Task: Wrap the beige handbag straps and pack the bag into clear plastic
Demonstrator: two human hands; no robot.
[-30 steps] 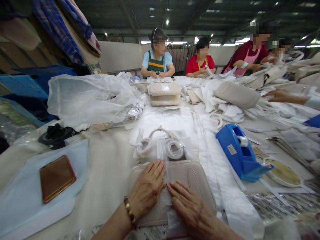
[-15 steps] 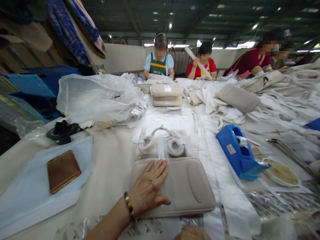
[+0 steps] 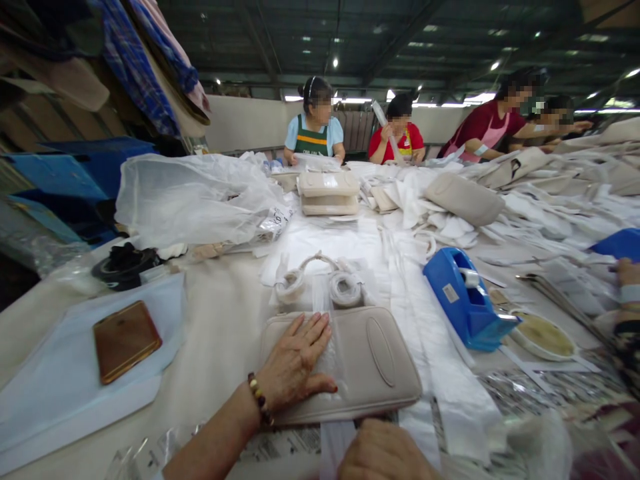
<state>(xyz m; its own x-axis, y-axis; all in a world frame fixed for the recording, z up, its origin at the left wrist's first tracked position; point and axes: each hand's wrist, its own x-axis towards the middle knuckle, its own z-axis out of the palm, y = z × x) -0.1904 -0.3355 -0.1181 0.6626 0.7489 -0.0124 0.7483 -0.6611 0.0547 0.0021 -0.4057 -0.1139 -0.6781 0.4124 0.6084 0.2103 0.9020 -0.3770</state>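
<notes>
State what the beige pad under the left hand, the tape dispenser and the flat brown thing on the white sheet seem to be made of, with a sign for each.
Beige pad: apparently matte faux leather or padded fabric; soft stitched edges, no gloss.
Tape dispenser: moulded blue plastic, smooth with slight sheen.
Flat brown thing, seemingly a phone: glossy coppery case, metal or plastic, reflecting light.

Beige padded case [image 3: 370,363]: flat rectangular pouch, oval stitched patch on top, lying flat on the table near the front edge. A clear strip [image 3: 333,360], possibly tape or film, runs across its left half toward the front edge.
</notes>
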